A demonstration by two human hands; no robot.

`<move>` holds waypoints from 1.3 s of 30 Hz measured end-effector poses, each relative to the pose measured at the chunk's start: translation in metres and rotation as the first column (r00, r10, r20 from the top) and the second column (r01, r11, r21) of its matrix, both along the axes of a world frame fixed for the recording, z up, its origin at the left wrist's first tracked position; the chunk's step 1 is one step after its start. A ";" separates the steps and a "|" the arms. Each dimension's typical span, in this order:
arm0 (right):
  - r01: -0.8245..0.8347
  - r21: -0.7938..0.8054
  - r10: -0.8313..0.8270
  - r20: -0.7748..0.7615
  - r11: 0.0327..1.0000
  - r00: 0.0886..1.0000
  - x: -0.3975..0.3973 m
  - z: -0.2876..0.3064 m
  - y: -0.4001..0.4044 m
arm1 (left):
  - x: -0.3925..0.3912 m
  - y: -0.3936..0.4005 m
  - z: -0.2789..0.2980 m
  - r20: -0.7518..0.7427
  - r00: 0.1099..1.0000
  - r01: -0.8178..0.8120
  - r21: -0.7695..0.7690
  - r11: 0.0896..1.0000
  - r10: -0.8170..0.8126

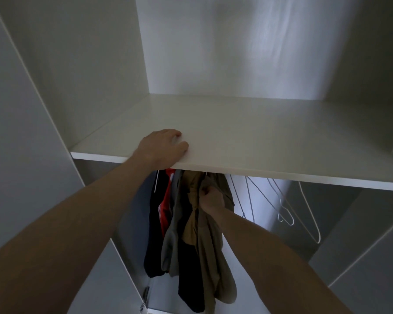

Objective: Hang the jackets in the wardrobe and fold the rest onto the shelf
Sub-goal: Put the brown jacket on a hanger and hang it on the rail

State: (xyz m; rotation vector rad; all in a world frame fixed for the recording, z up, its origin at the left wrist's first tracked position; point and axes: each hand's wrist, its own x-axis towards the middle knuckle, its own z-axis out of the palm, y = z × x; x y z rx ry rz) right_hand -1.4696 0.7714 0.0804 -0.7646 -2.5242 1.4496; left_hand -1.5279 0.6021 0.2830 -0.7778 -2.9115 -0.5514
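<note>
Head view into a white wardrobe (66,64). Its shelf (247,132) hides the rail and the tops of the hanging clothes. Below it, a khaki jacket (210,234) hangs creased and bunched beside two or three dark and red garments (166,200), hard to separate in the dim light. The right hand (211,198) grips the jacket in a fist. The left hand (166,146) rests on the shelf edge, fingers loosely bent. About four bare wire hangers (286,211) dangle right.

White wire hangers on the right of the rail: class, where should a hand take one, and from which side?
Grip the nearest white wire hanger at its sloping shoulder wire, just under the white shelf. Come from the front: it hangs bare, apart from the khaki jacket.
</note>
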 end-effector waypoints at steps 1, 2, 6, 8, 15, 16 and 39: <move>-0.018 0.016 0.018 0.005 1.000 1.000 0.004 -0.002 0.000 | 0.000 0.000 0.000 0.000 1.000 0.000 -0.001 1.000 0.000; -0.036 0.028 0.036 0.012 0.999 0.999 0.009 -0.004 0.000 | 0.000 0.000 0.000 -0.001 1.000 0.000 0.000 1.000 0.000; -0.049 0.045 0.050 -0.016 0.998 0.999 0.025 -0.015 0.003 | 0.000 0.000 -0.002 -0.010 1.000 0.000 0.008 1.000 0.000; -0.050 0.052 0.052 -0.029 0.997 0.998 0.031 -0.018 0.006 | 0.000 0.001 -0.001 -0.006 1.000 -0.002 0.008 1.000 0.002; 0.040 0.097 -0.024 -0.160 0.994 0.987 0.048 -0.012 0.018 | 0.001 0.001 -0.001 -0.010 1.000 -0.010 0.017 1.000 0.010; 0.114 0.128 -0.083 -0.225 0.985 0.971 0.053 -0.010 0.024 | 0.001 0.001 0.000 -0.006 1.000 -0.010 0.017 1.000 0.010; 0.309 0.219 -0.309 -0.032 0.926 0.950 0.079 -0.029 0.094 | 0.000 0.001 -0.001 -0.014 0.999 -0.029 0.029 0.999 0.029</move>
